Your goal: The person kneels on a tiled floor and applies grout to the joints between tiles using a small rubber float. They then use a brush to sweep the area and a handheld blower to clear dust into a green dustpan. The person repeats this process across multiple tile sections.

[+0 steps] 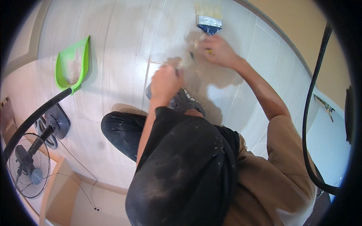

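A person's left hand (164, 83) and right hand (219, 52), blurred, work apart above the floor (126, 49); their grip cannot be told; the paintbrush (209, 22) shows just beyond the right; steady wrists would likely aid control.

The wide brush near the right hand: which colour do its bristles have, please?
The wide brush has pale cream bristles, best seen in the head view.

A standing fan (36, 174) on pale flooring (113, 64) suggests a home.
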`<state>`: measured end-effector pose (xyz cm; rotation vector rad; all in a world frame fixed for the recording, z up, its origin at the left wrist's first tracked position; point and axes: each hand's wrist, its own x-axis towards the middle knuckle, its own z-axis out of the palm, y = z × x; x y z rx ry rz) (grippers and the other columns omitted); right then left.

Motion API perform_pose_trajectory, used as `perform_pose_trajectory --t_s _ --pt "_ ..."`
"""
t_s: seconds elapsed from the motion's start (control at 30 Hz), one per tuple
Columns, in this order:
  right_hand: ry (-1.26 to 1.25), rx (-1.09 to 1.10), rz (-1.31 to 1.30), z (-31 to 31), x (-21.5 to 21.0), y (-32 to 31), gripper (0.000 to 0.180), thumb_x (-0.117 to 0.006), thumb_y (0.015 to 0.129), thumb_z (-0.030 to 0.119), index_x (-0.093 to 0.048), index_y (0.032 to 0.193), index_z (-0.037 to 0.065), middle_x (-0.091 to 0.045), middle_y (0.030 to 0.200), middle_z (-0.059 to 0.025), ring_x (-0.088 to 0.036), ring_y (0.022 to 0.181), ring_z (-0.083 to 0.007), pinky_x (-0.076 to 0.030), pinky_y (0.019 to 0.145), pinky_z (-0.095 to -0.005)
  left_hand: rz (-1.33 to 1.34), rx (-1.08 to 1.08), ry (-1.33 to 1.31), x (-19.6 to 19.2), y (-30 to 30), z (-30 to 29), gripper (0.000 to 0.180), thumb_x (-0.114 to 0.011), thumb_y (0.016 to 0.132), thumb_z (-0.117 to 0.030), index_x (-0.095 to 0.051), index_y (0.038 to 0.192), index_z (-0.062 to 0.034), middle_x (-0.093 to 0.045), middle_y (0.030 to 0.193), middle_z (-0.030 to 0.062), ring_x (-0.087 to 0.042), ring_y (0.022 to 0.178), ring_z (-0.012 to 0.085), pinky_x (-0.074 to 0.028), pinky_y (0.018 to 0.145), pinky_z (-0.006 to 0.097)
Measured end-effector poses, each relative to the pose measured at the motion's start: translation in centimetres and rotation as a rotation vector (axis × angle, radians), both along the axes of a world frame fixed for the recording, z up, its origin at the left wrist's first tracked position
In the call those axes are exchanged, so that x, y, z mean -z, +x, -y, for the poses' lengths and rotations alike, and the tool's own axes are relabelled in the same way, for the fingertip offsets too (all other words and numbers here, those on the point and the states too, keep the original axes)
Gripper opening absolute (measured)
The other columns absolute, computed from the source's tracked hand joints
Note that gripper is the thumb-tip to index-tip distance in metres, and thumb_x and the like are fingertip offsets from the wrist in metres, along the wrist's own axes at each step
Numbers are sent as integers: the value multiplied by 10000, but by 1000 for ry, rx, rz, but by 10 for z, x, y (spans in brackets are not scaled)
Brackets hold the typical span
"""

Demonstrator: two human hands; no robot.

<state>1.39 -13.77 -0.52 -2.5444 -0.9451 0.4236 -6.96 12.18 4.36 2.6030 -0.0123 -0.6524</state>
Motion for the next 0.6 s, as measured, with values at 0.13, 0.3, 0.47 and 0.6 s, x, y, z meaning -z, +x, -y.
perform_pose_trajectory --t_s 0.13,0.3,0.47,0.6 --pt "-329 196 449 34 4 16 518 -677 918 194 -599 1421 288 -482 1486 -189 -482 1362 -394 -392 1142 -515 238 -351 -344 -34 -1 -62 362 -664 996 -271 -660 907 80 -581 675 261 -571 581 244 -487 624 420" --pt "-483 128 430 36 28 23 599 -654 965 204 -489 1503 408 -459 1451 -250 -415 1407 -468 -366 1173 -555 124 -687 -466 -44 -58 -118 398 -617 1059 -317 -539 766 -59 -513 628 -10 -460 511 50 -341 445 243" --pt "-617 -24 317 12 8 53 597 -636 964 159 -483 1492 393 -577 1211 -225 -649 1081 -438 -542 926 -512 32 -866 -594 -33 -125 -141 402 -589 1077 -313 -538 766 -63 -486 614 -22 -431 483 54 -319 438 241" --pt "-455 105 182 23 -4 42 555 -648 946 132 -524 1457 311 -650 1072 -220 -702 950 -398 -571 826 -463 114 -920 -729 -24 -151 -149 370 -573 1087 -315 -547 810 -71 -494 627 -18 -410 473 53 -302 431 231"
